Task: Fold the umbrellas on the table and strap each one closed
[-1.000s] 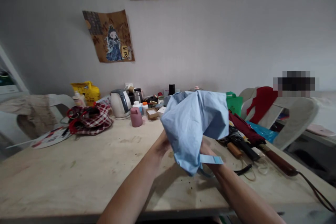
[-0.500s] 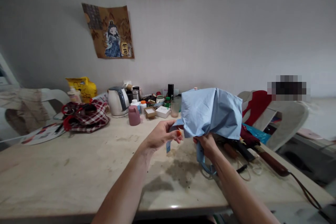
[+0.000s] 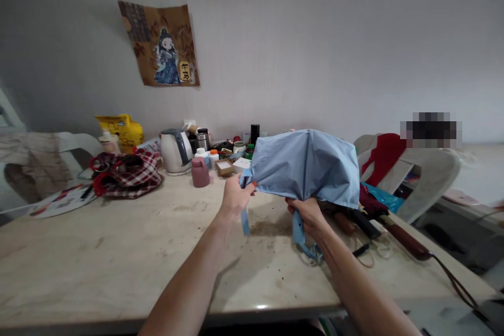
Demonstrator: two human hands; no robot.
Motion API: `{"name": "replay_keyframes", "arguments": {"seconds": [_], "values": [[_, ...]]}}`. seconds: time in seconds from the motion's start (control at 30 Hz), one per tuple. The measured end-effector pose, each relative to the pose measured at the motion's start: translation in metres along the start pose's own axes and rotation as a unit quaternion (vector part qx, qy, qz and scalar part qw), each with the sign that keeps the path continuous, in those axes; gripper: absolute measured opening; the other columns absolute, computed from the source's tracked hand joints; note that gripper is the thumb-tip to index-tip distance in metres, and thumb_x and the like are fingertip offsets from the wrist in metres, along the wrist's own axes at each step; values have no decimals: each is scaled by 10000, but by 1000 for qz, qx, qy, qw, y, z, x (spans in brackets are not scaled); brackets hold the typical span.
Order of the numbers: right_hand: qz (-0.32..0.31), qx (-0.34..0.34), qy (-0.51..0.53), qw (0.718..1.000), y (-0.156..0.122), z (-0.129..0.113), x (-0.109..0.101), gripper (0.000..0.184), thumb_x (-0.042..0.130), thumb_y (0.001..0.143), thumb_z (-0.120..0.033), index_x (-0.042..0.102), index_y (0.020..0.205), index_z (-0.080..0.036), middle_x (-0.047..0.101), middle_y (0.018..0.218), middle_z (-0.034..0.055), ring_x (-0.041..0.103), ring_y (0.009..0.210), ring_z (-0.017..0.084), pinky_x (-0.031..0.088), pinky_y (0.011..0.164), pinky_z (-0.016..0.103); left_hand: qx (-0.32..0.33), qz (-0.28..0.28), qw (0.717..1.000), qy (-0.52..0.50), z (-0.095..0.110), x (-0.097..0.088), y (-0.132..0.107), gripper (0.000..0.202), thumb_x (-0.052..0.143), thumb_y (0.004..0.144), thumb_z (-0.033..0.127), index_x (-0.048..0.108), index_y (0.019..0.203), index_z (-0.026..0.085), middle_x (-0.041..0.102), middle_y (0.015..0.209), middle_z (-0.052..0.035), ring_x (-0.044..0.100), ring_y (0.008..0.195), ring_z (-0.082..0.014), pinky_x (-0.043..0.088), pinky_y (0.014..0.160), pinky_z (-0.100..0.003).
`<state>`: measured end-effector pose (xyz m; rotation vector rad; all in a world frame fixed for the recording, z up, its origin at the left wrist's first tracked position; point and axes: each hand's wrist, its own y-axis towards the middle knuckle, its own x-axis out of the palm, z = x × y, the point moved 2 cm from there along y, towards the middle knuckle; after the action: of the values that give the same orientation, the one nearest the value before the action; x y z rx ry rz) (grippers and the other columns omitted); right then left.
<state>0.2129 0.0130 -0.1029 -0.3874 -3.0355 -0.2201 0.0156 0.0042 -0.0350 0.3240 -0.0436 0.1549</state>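
Two hands share one light-blue folding umbrella [image 3: 307, 165], raised over the right part of the table [image 3: 157, 252], its canopy [image 3: 333, 168] partly spread and slack. The right hand [image 3: 309, 215] has its grip clenched around the handle [image 3: 298, 227], just beneath the canopy's lower edge; a blue wrist cord [image 3: 304, 248] dangles below. The left hand [image 3: 235, 197] pinches a light-blue strap [image 3: 245, 221] at the canopy's left edge, the loose end hanging under the fingers. Right of the right hand lie a maroon umbrella [image 3: 372, 202] with a brown handle [image 3: 409, 240] and, beside it, a black handle [image 3: 366, 223]. Beyond the left hand stand a pink jug [image 3: 200, 173] and a white-and-grey electric kettle [image 3: 173, 153]; a red plaid bag [image 3: 137, 176] slumps farther left.
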Motion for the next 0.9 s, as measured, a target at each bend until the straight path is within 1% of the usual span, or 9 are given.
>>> {"name": "replay_keyframes", "arguments": {"seconds": [0.23, 0.37, 0.47, 0.53, 0.57, 0.63, 0.7, 0.77, 0.9], "values": [[-23, -11, -5, 1000, -5, -2, 0, 188, 647, 521, -265, 475, 493, -196, 463, 450, -25, 403, 423, 89, 288, 399, 231, -51, 8, 998, 19, -15, -6, 12, 140, 615, 616, 65, 645, 719, 155, 602, 573, 2, 550, 482, -112, 381, 442, -192], [0, -26, -13, 1000, 1, 1, -3, 210, 675, 519, -299, 492, 540, -198, 477, 483, -23, 435, 437, 105, 329, 416, 242, -60, 36, 997, 19, -21, -16, 22, 348, 619, 639, 90, 628, 982, 150, 668, 841, -64, 612, 645, -141, 471, 564, -238], [17, -31, -24, 999, 6, 4, -5, 203, 663, 523, -307, 493, 557, -202, 497, 506, -11, 455, 448, 120, 362, 431, 258, 101, 161, 980, 65, -7, -25, 17, 499, 645, 657, 106, 557, 1144, 165, 599, 1140, -126, 616, 996, -211, 508, 859, -344], [20, -34, -45, 998, 7, 6, -7, 187, 650, 534, -302, 493, 533, -201, 503, 486, 0, 454, 444, 125, 352, 430, 261, 271, 232, 927, 113, 10, -22, 0, 454, 657, 709, 151, 553, 1151, 170, 541, 1222, -140, 530, 1186, -254, 441, 1006, -394], [21, -37, -60, 997, 7, 7, -7, 181, 645, 542, -298, 497, 513, -198, 501, 470, 5, 447, 439, 125, 339, 429, 260, 337, 236, 903, 126, 18, -18, -11, 397, 645, 752, 182, 560, 1140, 173, 533, 1230, -142, 502, 1224, -265, 425, 1028, -404], [21, -45, -95, 994, 6, 8, -8, 189, 639, 552, -284, 499, 463, -193, 487, 430, 9, 412, 422, 116, 304, 422, 259, 402, 181, 889, 124, 28, -3, -35, 317, 605, 833, 238, 567, 1141, 173, 547, 1220, -147, 519, 1207, -268, 461, 988, -392], [18, -56, -125, 990, 3, 6, -7, 185, 637, 555, -258, 504, 443, -192, 482, 414, 5, 396, 424, 113, 299, 429, 257, 375, 87, 916, 113, 29, 14, -53, 407, 592, 874, 315, 526, 1246, 166, 526, 1299, -178, 512, 1239, -284, 483, 971, -389], [12, -70, -148, 986, -2, 3, -4, 156, 627, 560, -235, 511, 463, -197, 494, 423, -3, 413, 448, 118, 322, 448, 251, 283, 16, 952, 116, 21, 29, -61, 654, 633, 847, 439, 415, 1387, 141, 429, 1435, -228, 421, 1349, -334, 424, 1059, -446], [-18, -75, -188, 979, -13, -6, 5, 121, 582, 570, -204, 484, 499, -204, 488, 447, -21, 413, 461, 111, 330, 460, 244, 106, -2, 990, 93, -3, 39, -48, 1113, 769, 637, 622, 266, 1480, 97, 256, 1553, -273, 187, 1469, -408, 215, 1178, -542]]}}
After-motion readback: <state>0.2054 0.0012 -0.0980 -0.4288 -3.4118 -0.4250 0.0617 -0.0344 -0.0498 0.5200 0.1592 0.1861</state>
